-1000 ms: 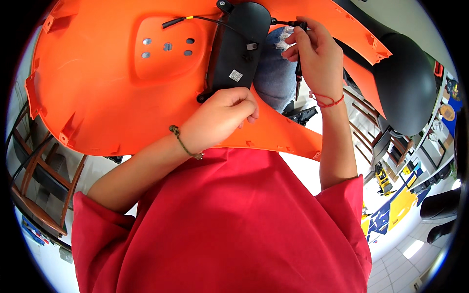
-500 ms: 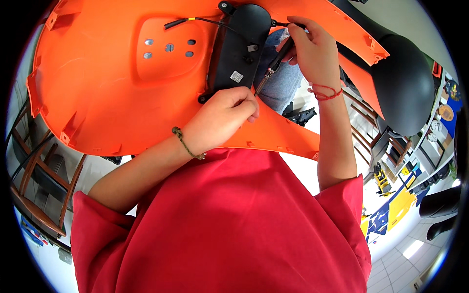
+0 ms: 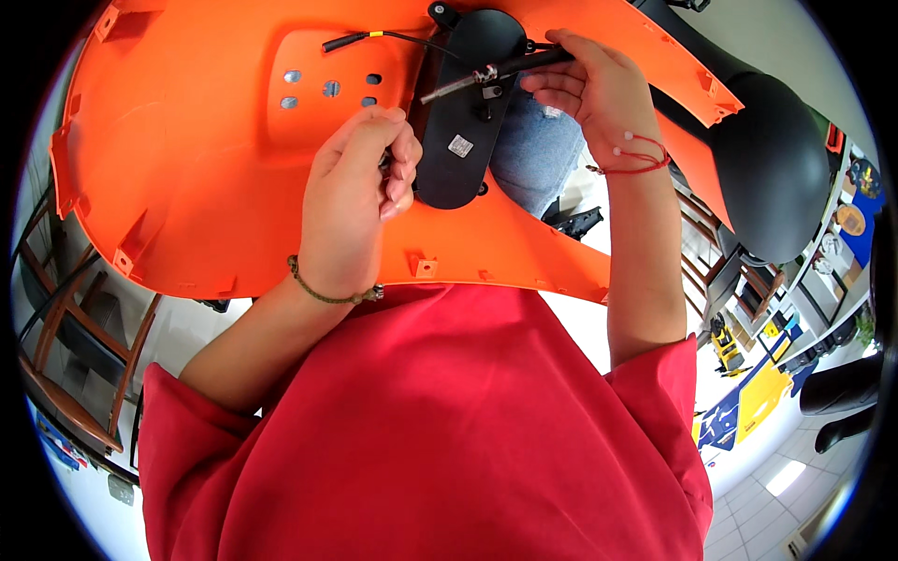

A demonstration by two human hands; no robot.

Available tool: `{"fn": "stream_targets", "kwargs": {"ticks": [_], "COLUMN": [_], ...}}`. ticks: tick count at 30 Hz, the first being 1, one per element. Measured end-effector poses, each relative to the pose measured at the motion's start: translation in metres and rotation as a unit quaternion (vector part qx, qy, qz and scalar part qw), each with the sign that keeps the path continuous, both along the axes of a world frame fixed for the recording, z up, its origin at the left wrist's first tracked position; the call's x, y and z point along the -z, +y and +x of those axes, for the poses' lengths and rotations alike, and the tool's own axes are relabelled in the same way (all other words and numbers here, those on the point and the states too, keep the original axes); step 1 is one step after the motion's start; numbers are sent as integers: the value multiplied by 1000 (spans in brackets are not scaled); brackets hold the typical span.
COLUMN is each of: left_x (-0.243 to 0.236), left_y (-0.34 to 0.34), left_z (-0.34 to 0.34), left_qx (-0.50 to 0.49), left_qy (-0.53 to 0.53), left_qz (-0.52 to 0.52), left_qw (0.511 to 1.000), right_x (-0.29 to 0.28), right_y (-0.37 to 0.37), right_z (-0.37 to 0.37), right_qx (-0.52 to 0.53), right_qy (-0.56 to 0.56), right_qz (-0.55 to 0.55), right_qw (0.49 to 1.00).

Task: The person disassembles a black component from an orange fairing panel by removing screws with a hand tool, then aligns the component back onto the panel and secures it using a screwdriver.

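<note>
Filling the upper half of the frame: one large orange plastic body panel (image 3: pixel 187 178), inner side facing the camera, with moulded tabs along its lower edge and a raised square patch bearing small metal studs (image 3: pixel 327 87) at upper centre.

Item, mounted on the panel at upper centre: black oval housing (image 3: pixel 463 112), elongated top to bottom, with a small pale label near its lower half. A thin black cable (image 3: pixel 374 37) with a yellow band runs from its top toward the upper left.

Left hand (image 3: pixel 360 201), centre of frame: fingers curled together against the left edge of the black housing, pinching something too small to make out; braided bracelet at the wrist.

Right hand (image 3: pixel 594 89), upper right of centre: grip closed around the dark handle of a slim screwdriver (image 3: pixel 486 73), whose metal shaft lies across the top of the housing, pointing left. Red cord bracelet at the wrist.

Lower frame: red shirt (image 3: pixel 449 430). Right edge: black rounded seat (image 3: pixel 772 168). Left edge: wooden chair (image 3: pixel 75 337).
</note>
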State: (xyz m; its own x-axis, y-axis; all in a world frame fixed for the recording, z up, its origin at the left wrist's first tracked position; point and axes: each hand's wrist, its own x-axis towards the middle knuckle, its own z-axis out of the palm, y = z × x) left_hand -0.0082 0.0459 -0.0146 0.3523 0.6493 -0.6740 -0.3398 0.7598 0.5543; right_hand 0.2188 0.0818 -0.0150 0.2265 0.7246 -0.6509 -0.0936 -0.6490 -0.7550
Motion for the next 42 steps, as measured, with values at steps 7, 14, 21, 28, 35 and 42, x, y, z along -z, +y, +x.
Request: {"fn": "stream_targets", "kwargs": {"ticks": [7,14,21,28,35,42], "left_x": [6,8,9,11,9,8], "left_y": [3,1,1,0,-1,1], "left_z": [-5,-4,-1,-3,0,1], "left_qx": [-51,-43,-41,-47,-33,-30], "left_qy": [-8,-24,-36,-47,-40,-33], "left_qz": [-8,-51,-48,-61,-54,-66], "left_qw": [999,997,997,996,997,997], "right_x": [3,-2,38,35,52,51], "right_y": [3,21,-7,-13,-13,-10], "right_z": [-13,-19,28,14,32,43], "right_qx": [145,331,143,71,35,-73], "right_qy": [168,201,154,51,2,22], "right_qz": [-2,-104,-18,16,49,90], "right_qw": [975,916,978,996,998,993]}}
